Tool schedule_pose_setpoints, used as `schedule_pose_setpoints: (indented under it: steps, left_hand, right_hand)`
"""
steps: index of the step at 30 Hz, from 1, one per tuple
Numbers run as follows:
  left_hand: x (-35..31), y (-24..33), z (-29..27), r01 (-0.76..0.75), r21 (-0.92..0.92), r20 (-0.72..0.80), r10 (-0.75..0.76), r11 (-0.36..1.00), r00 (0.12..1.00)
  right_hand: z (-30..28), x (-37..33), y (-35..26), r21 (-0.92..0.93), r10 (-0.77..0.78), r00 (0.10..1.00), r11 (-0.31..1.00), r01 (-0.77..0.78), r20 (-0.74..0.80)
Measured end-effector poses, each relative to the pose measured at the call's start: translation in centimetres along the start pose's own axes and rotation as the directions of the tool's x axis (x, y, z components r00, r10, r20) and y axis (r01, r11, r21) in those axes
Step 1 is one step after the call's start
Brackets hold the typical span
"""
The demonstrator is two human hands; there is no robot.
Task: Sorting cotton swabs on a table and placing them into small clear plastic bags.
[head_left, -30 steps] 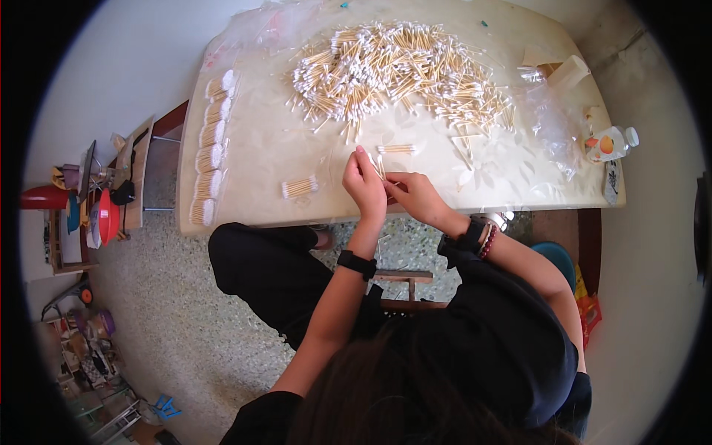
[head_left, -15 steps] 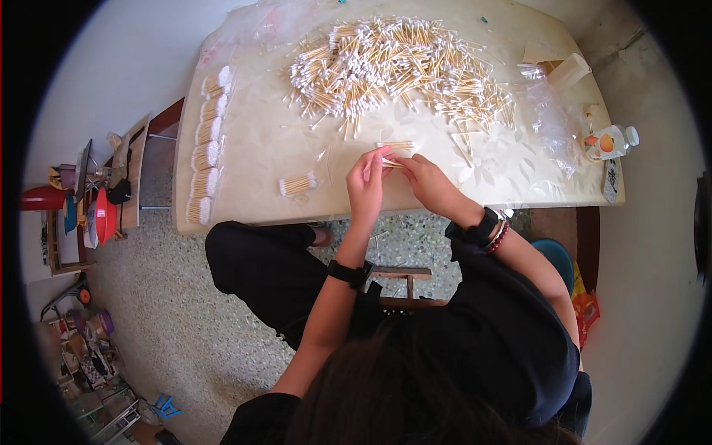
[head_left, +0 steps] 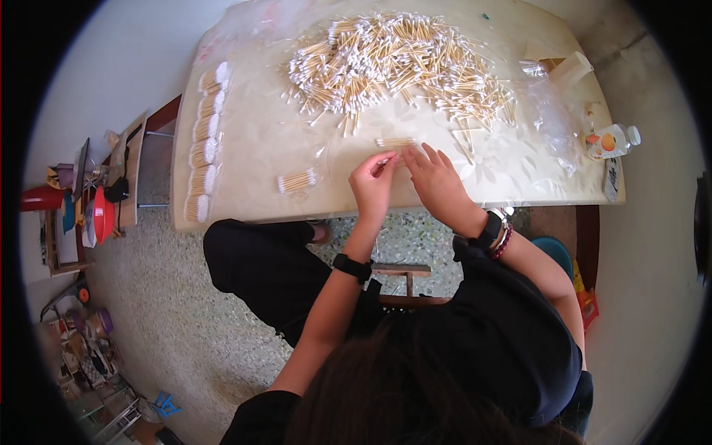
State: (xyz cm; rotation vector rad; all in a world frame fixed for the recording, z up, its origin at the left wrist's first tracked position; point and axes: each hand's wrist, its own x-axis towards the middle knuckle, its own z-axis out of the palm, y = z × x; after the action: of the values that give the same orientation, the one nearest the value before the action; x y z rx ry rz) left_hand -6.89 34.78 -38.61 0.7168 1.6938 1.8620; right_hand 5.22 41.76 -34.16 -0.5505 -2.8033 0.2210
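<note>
My left hand (head_left: 371,184) is closed in a pinch near the table's front edge, with a few cotton swabs (head_left: 387,161) at its fingertips, mostly hidden by the fingers. Palm down beside it, my right hand (head_left: 443,189) has its fingers stretched out and slightly spread, their tips close to those swabs. Just beyond both hands lies a small row of cotton swabs (head_left: 395,142). A short bundle of swabs (head_left: 297,181) rests on the table to the left. Farther back spreads a large heap of loose cotton swabs (head_left: 393,63).
Packed swab bundles (head_left: 202,154) line the table's left edge. On the right are a clear plastic bag (head_left: 552,122), a bottle with a white cap (head_left: 612,141) and a translucent cup-like container (head_left: 571,72). A wooden stool (head_left: 404,271) stands below the table edge.
My right hand has opened from a pinch, its fingers now stretched forward. My left hand stays pinched, slightly shifted. The bundles and heap look unchanged.
</note>
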Motion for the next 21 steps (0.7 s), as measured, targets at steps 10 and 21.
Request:
schedule_pose_setpoints:
  steps: [10, 21]
  left_hand:
    - [-1.7, 1.9, -0.2, -0.344, 0.398, 0.050, 0.355, 0.850, 0.934]
    - [-3.8, 1.9, -0.7, -0.429, 0.769, 0.434, 0.107, 0.474, 0.895]
  right_hand:
    - [0.6, -0.4, -0.3, -0.192, -0.008, 0.996, 0.981, 0.025, 0.090]
    - [-0.1, -0.4, -0.5, -0.158, 0.039, 0.989, 0.987, -0.015, 0.144]
